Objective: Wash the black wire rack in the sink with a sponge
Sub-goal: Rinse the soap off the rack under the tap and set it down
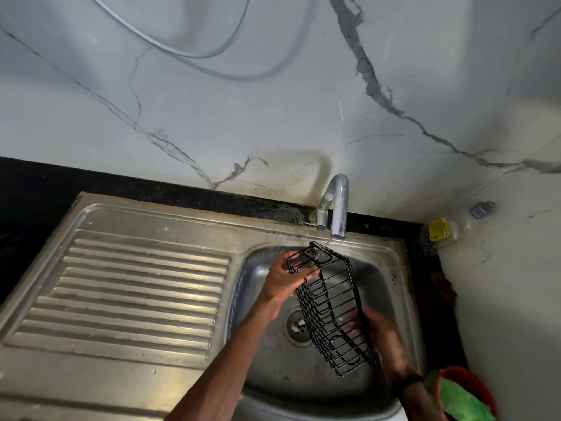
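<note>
The black wire rack (329, 308) is held tilted over the steel sink basin (267, 369), its top end under the tap (338, 208). A thin stream of water falls from the spout onto that top end. My left hand (285, 278) grips the rack's upper left side. My right hand (381, 335) holds the lower right part, fingers behind the wires. No sponge is visible in either hand.
A ribbed steel draining board (130, 296) lies left of the basin. The drain (297, 328) sits at the basin's bottom. An orange bowl with a green cloth (461, 396) stands at the right front. A plastic bottle (446, 229) lies in the back right corner.
</note>
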### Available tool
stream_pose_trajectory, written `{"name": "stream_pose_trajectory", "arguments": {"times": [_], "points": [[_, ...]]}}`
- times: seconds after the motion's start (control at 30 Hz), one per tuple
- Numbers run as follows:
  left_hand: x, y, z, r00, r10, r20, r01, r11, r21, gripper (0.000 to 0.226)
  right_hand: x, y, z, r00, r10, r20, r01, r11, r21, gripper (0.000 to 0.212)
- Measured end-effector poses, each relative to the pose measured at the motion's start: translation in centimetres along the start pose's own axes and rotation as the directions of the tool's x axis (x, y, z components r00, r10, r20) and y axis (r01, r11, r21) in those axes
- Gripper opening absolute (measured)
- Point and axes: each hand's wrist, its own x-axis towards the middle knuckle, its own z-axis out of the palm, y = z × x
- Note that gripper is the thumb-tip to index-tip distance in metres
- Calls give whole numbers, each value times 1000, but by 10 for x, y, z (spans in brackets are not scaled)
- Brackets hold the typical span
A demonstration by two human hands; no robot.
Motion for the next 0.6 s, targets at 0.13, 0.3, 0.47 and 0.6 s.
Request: {"name": "stream_pose_trajectory", "arguments": {"times": [0.13, 0.3, 0.47, 0.6], "points": [[-5, 1, 4, 995, 80, 57, -83, 995, 48, 83, 10, -42, 19, 999, -40, 14, 40, 999, 31, 54], [-5, 8, 7, 974, 116, 195, -148, 976, 157, 113, 30, -85, 27, 996, 20, 86, -33, 989, 144, 62], [-4, 17, 6, 952, 103, 290, -179, 952, 249, 98, 43, -93, 28, 1000, 7, -17, -8, 1000, -23, 26], [-4, 11, -6, 959, 154, 239, -224, 927, 302, 97, 44, -91, 38, 1000, 5, 20, -5, 1000, -16, 19]]}}
